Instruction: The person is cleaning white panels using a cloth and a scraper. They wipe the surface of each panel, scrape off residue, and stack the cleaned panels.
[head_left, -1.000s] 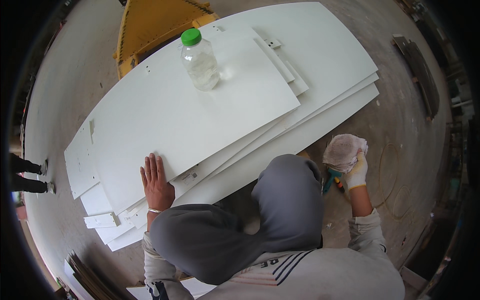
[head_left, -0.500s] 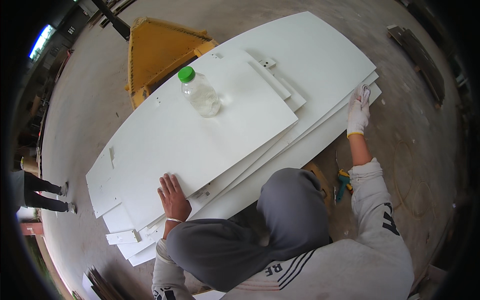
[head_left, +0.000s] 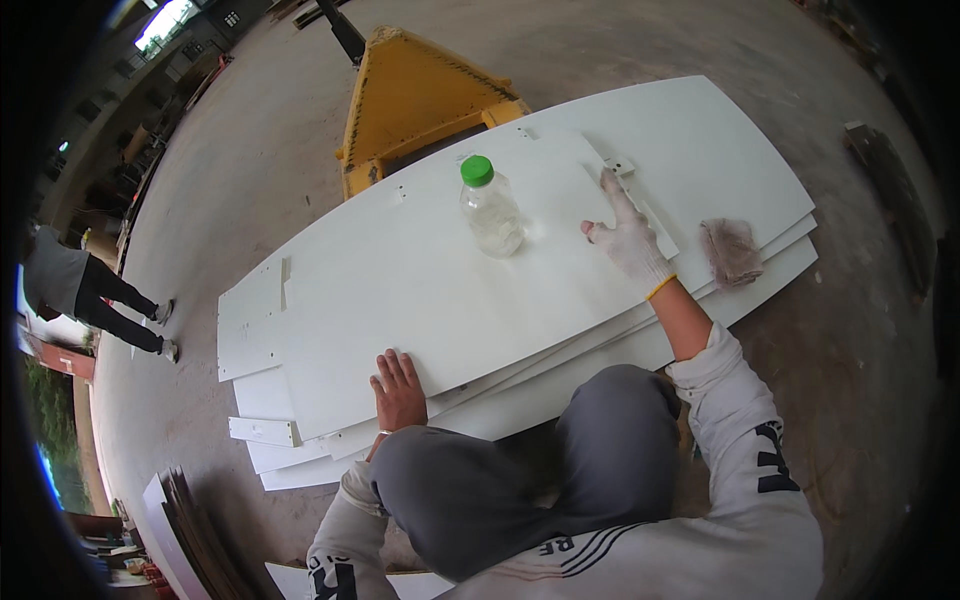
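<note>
My bare left hand (head_left: 402, 392) lies flat on the near edge of the top white panel (head_left: 400, 300), fingers stretched out. My right hand (head_left: 632, 242), in a white knit glove with a yellow cuff, reaches over the right part of the stack with thumb and fingers apart and nothing in it. Just right of it, a folded, greyish-pink cloth (head_left: 731, 252) lies on a lower white panel (head_left: 720, 160). A clear bottle with a green cap (head_left: 492, 215) stands on the top panel, left of my gloved hand. Small white strips lie partly behind that hand.
A yellow pallet jack (head_left: 410, 95) stands beyond the stack. At the far left another person (head_left: 95, 285) stands on the concrete floor. Dark boards (head_left: 885, 205) lie on the floor at right, and more leaning boards (head_left: 195, 530) are at the lower left.
My right hand has let go of the cloth, leaving it on the panel, and moved left toward the bottle with its fingers spread. My left hand stays at the panel's near edge.
</note>
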